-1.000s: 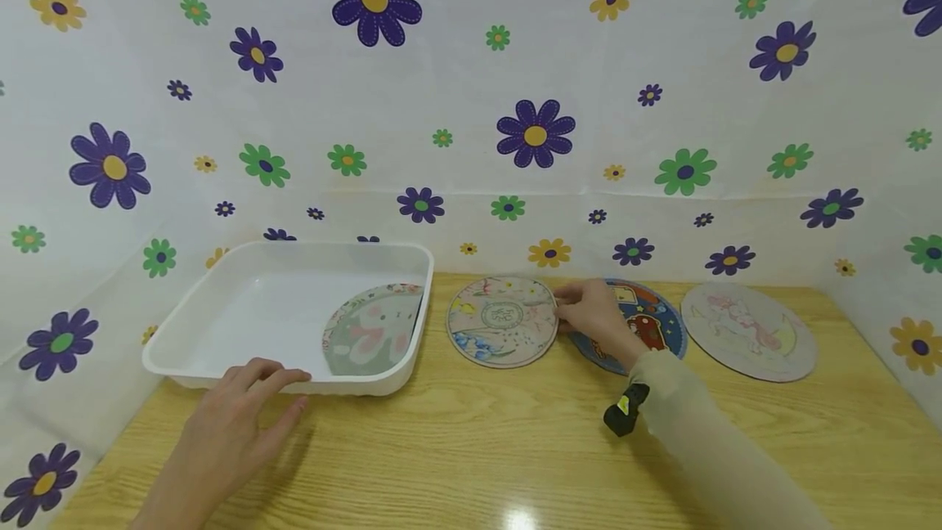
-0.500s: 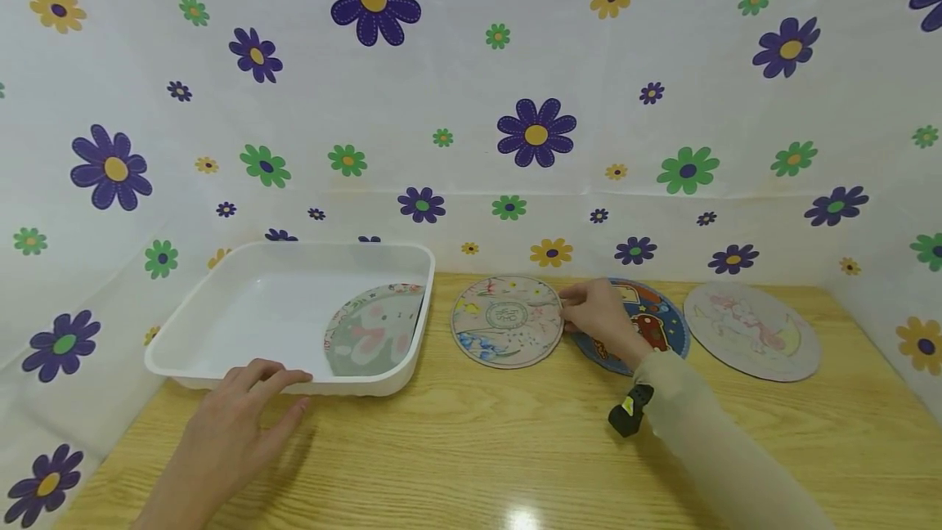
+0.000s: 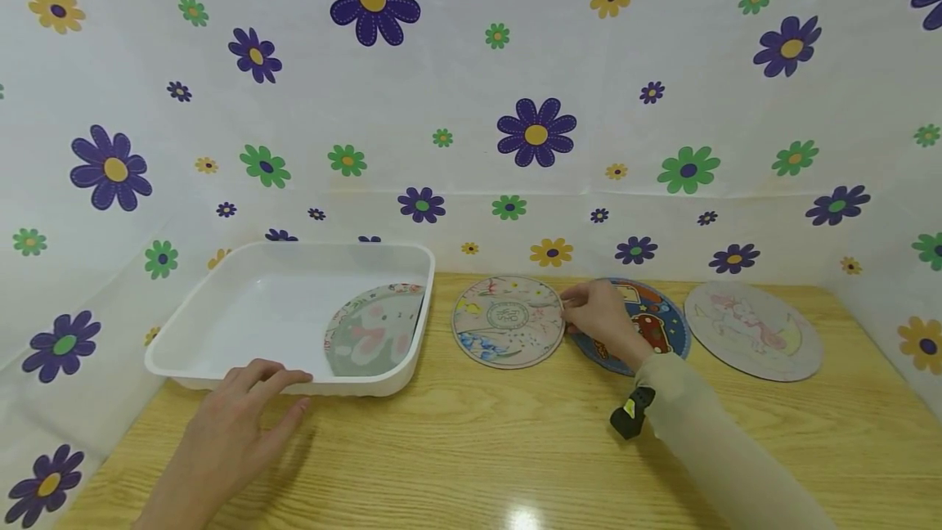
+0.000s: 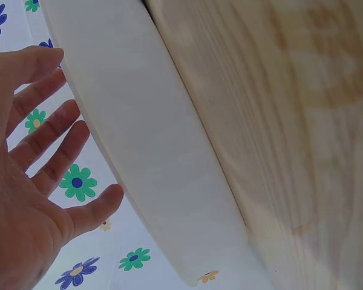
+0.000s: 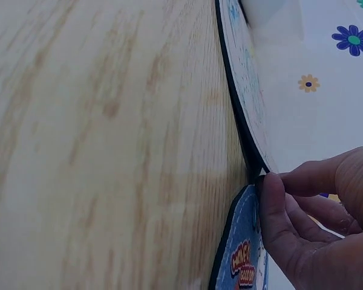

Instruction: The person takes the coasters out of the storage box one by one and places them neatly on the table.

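My right hand [image 3: 599,319] pinches the right edge of a pink floral round mouse pad [image 3: 508,342]. In the right wrist view, thumb and fingertips meet at the rim of the floral pad [image 5: 245,72], whose edge there stands slightly off the wood. Under the same hand lies a blue cartoon mouse pad [image 3: 666,317], partly hidden by it. My left hand [image 3: 231,424] rests its fingertips on the front rim of a white plastic tray [image 3: 346,387]; the left wrist view has its fingers spread along the tray wall [image 4: 133,121].
A grey rabbit mouse pad [image 3: 375,334] leans inside the tray at its right end. At the far right lies a pale unicorn mouse pad [image 3: 754,330]. Behind the wooden table [image 3: 471,448] hangs a white flower-print cloth [image 3: 456,80], which also covers both sides.
The floral pad and my right hand have shifted slightly to the right. My left hand stays at the tray rim.
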The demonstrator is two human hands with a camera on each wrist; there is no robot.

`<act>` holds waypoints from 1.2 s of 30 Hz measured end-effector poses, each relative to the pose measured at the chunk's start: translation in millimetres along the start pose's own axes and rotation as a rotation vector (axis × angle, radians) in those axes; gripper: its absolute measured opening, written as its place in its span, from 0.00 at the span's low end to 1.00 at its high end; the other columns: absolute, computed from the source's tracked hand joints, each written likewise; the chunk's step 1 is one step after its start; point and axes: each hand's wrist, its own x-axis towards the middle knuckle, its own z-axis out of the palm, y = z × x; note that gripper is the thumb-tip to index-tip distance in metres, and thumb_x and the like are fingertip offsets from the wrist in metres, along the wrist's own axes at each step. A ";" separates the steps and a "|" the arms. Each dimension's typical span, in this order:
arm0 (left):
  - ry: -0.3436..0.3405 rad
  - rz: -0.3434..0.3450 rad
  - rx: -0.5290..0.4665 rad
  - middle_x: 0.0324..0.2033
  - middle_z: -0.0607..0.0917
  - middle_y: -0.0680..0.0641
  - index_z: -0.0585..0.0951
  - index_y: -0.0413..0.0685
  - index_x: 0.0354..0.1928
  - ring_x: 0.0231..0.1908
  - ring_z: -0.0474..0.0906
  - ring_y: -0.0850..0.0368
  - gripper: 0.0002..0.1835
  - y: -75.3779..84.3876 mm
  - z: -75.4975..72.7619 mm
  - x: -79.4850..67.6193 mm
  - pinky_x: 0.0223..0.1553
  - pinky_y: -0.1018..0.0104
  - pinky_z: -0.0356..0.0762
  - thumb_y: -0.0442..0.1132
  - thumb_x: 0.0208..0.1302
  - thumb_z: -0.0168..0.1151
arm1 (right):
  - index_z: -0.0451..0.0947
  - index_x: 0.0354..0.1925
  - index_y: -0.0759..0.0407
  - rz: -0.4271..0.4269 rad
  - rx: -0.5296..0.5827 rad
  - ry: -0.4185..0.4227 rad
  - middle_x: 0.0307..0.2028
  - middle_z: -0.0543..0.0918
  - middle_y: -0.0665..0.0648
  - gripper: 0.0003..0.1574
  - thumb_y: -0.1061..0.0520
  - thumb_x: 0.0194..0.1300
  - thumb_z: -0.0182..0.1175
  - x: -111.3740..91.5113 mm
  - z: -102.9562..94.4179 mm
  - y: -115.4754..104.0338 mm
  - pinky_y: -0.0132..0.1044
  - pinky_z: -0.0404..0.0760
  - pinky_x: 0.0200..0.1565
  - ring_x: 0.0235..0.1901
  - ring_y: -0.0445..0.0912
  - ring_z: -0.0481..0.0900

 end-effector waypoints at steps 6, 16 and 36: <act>0.004 0.012 -0.006 0.39 0.83 0.52 0.87 0.54 0.44 0.39 0.80 0.50 0.17 0.1 -0.1 0.1 0.34 0.53 0.80 0.36 0.50 0.78 | 0.80 0.58 0.70 -0.003 -0.003 0.004 0.47 0.87 0.70 0.21 0.65 0.68 0.63 -1.2 -0.8 0.7 0.36 0.88 0.36 0.31 0.44 0.88; 0.008 0.008 -0.002 0.38 0.83 0.53 0.87 0.54 0.44 0.39 0.80 0.51 0.17 0.0 0.7 0.2 0.35 0.52 0.80 0.36 0.50 0.78 | 0.82 0.54 0.69 -0.013 -0.047 0.035 0.44 0.89 0.68 0.18 0.63 0.68 0.62 -3.4 -1.7 2.3 0.36 0.87 0.36 0.30 0.45 0.88; 0.014 0.007 -0.003 0.38 0.83 0.52 0.87 0.53 0.44 0.40 0.80 0.49 0.17 0.4 1.2 -0.4 0.36 0.50 0.80 0.37 0.50 0.79 | 0.83 0.54 0.67 -0.074 -0.142 0.021 0.45 0.89 0.66 0.16 0.61 0.72 0.59 -10.7 -4.5 4.3 0.36 0.84 0.36 0.30 0.44 0.87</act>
